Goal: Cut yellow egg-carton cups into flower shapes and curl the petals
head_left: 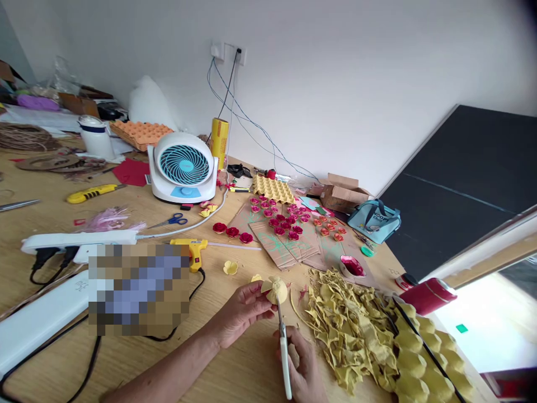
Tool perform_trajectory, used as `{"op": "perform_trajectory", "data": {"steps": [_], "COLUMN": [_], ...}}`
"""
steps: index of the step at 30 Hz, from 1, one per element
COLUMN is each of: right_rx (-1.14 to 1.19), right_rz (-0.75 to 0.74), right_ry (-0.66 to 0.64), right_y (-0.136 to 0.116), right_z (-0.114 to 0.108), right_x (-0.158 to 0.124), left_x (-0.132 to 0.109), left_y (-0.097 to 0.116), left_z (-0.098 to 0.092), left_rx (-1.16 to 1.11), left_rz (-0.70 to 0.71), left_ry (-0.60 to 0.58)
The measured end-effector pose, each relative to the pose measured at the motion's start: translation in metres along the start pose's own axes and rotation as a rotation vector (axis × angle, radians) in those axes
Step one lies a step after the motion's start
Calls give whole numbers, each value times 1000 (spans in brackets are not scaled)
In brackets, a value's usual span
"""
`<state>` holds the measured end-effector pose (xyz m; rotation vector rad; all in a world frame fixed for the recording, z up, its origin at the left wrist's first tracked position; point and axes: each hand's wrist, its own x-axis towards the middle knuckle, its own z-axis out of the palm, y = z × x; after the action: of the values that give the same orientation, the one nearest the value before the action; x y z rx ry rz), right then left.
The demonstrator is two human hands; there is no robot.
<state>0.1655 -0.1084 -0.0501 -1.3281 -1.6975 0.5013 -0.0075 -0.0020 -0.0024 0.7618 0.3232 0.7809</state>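
Between the thumb and fingers of my left hand [241,310] is a pale yellow egg-carton cup [277,291], cut into petal shapes. My right hand [302,361] grips a pair of scissors [283,341] with white handles, and their blades point up at the cup's underside. Whether the blades touch the carton is hard to tell. Just beyond my left hand lie a loose yellow petal cup [230,268] and another small yellow piece [256,277]. To the right of my right hand spreads a heap of yellow carton scraps [348,324].
A yellow egg tray [419,358] stands at the right edge near a red can [430,295]. Painted carton flowers [285,223] rest on cardboard behind. A yellow glue gun [193,252], blue scissors [176,219], a power strip [79,240] and a white fan [184,168] are to the left.
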Motion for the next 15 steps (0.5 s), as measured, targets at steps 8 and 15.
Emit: {"op": "perform_trajectory", "data": {"steps": [8,15], "right_rx": [-76,-144], "right_rz": [-78,-112], "right_ry": [32,39], "right_y": [-2,-5], "right_z": [2,-1], "right_x": [2,3], "left_x": [-1,-4], "left_y": [-2,2], "left_z": [-2,1], "left_rx": [-5,14], "left_rz": [10,23], "left_ry": [1,-68]}}
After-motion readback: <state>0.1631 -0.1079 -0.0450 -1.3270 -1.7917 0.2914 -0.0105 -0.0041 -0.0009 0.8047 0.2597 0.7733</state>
